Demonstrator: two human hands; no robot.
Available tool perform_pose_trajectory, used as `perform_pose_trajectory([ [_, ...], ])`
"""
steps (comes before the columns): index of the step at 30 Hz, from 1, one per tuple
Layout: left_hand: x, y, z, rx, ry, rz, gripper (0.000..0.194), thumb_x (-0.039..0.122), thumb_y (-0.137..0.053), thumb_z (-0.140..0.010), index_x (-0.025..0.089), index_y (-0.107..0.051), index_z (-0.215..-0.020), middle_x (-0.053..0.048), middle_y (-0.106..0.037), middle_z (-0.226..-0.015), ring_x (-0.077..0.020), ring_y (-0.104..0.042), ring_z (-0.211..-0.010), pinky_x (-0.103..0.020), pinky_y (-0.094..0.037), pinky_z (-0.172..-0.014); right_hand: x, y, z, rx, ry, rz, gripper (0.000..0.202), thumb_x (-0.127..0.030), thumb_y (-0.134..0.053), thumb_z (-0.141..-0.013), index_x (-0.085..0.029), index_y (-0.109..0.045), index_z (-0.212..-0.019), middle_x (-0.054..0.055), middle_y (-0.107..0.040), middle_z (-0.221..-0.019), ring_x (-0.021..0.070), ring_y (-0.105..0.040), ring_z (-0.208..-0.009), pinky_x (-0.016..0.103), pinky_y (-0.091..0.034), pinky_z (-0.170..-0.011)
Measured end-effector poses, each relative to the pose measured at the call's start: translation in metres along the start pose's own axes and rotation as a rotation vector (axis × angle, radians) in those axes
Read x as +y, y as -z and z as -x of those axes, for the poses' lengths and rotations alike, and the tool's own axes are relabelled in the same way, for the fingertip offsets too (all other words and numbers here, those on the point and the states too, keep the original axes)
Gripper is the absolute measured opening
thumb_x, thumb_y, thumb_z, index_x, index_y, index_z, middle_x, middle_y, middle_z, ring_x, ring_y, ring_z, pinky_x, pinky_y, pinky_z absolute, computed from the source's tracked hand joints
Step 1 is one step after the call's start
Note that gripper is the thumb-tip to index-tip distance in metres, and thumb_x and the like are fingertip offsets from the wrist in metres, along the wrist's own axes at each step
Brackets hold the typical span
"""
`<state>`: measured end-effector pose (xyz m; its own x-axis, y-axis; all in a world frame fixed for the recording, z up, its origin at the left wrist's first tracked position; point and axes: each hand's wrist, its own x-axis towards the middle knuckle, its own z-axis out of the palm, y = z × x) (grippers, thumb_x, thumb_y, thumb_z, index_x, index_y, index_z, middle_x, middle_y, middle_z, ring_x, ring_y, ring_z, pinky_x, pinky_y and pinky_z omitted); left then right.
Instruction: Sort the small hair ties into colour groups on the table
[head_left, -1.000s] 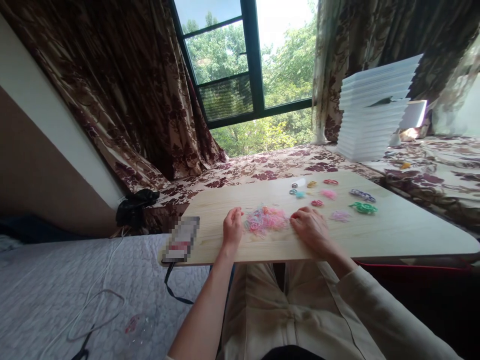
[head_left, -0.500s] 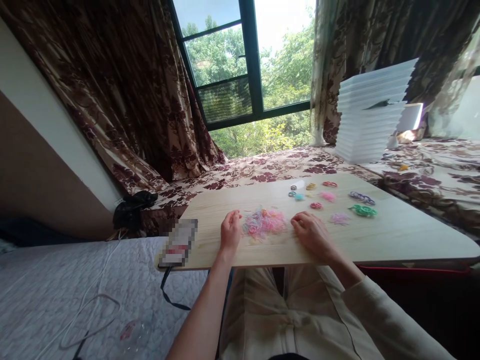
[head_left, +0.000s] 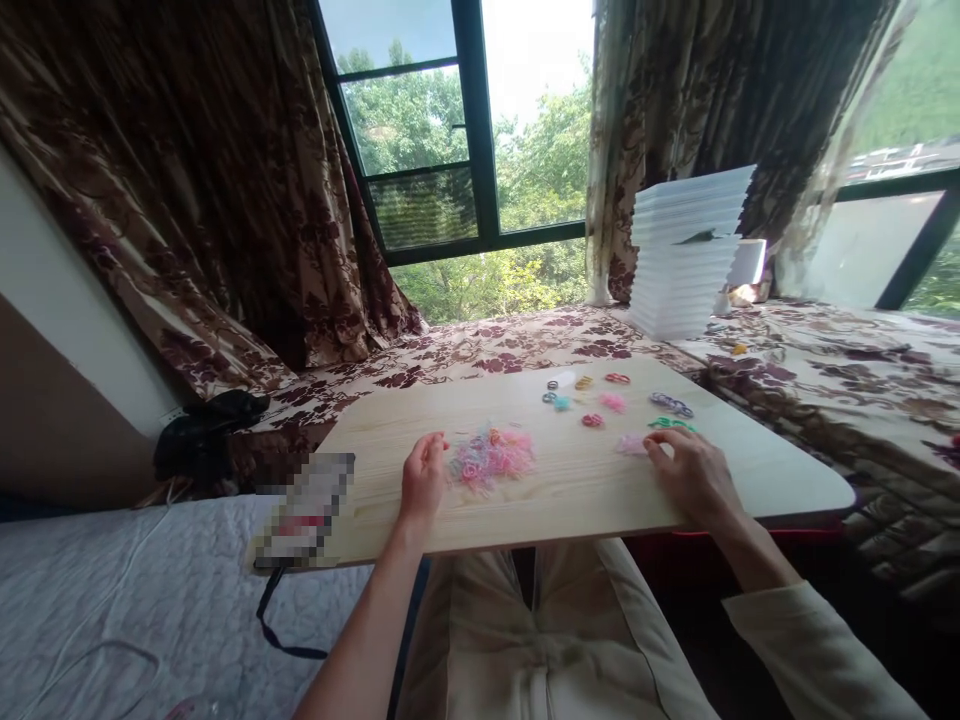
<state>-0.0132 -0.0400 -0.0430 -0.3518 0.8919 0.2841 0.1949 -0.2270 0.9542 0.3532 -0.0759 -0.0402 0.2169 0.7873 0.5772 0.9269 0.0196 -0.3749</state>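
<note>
A loose heap of thin pink, blue and yellow pieces (head_left: 493,458) lies on the light wooden table. Against its left side rests my left hand (head_left: 424,478), fingers curled together; what they hold, if anything, is too small to name. My right hand (head_left: 694,472) is at the right, thumb and index finger pinched at the edge of a small lilac pile (head_left: 631,444). Anything between those fingertips cannot be made out. Just behind this hand is a green bundle (head_left: 671,424), partly covered. Farther back lie a purple bundle (head_left: 671,404), a pink pile (head_left: 613,402) and a dark pink bundle (head_left: 592,420).
Red (head_left: 618,378), yellow (head_left: 583,382) and teal (head_left: 560,402) small items lie near the table's back edge. A blurred-out flat object (head_left: 306,510) with a black strap lies at the left corner. A white pleated stack (head_left: 675,255) stands behind the table.
My right hand has moved right, from beside the mixed heap to the lilac pile. My left hand stays by the heap. The camera view has turned to the right.
</note>
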Motion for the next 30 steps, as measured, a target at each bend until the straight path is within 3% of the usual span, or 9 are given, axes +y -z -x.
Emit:
perform_pose_trajectory([
  [6,0.003,0.001,0.002,0.012,-0.014,-0.015,0.045,0.058,-0.055,-0.076,0.017,-0.069,-0.089,-0.009,-0.073,-0.086,-0.0252,-0.066,-0.089,-0.037,-0.05,-0.084,0.001,-0.006,-0.001,-0.009,0.001,0.025,0.025,-0.033,-0.051,-0.083,-0.021,-0.072,-0.08,0.01,-0.072,-0.102,0.0288,-0.061,-0.1,0.044,-0.044,-0.087],
  [14,0.001,0.001,0.001,0.025,-0.024,-0.026,0.044,0.058,-0.055,-0.076,0.018,-0.07,-0.087,-0.008,-0.073,-0.085,-0.0251,-0.067,-0.088,-0.037,-0.05,-0.085,0.004,0.0,-0.002,-0.048,-0.018,-0.028,0.037,-0.019,-0.045,-0.084,-0.022,-0.074,-0.108,0.009,-0.074,-0.107,0.0248,-0.065,-0.104,0.039,-0.048,-0.093],
  [24,0.002,0.001,0.002,0.021,-0.033,-0.026,0.043,0.057,-0.054,-0.078,0.018,-0.07,-0.086,-0.009,-0.074,-0.086,-0.0255,-0.067,-0.089,-0.037,-0.05,-0.087,-0.004,0.001,-0.002,-0.12,-0.035,-0.083,0.042,-0.022,-0.044,-0.085,-0.018,-0.07,-0.117,0.011,-0.071,-0.12,0.0259,-0.064,-0.113,0.039,-0.048,-0.098],
  [30,0.003,-0.001,0.002,0.022,-0.029,0.002,0.041,0.056,-0.055,-0.077,0.018,-0.069,-0.084,-0.008,-0.072,-0.083,-0.0244,-0.066,-0.087,-0.036,-0.05,-0.084,-0.011,0.006,-0.004,-0.08,-0.063,-0.127,0.045,-0.026,-0.039,-0.089,-0.02,-0.067,-0.123,0.011,-0.073,-0.115,0.0258,-0.068,-0.104,0.039,-0.052,-0.09],
])
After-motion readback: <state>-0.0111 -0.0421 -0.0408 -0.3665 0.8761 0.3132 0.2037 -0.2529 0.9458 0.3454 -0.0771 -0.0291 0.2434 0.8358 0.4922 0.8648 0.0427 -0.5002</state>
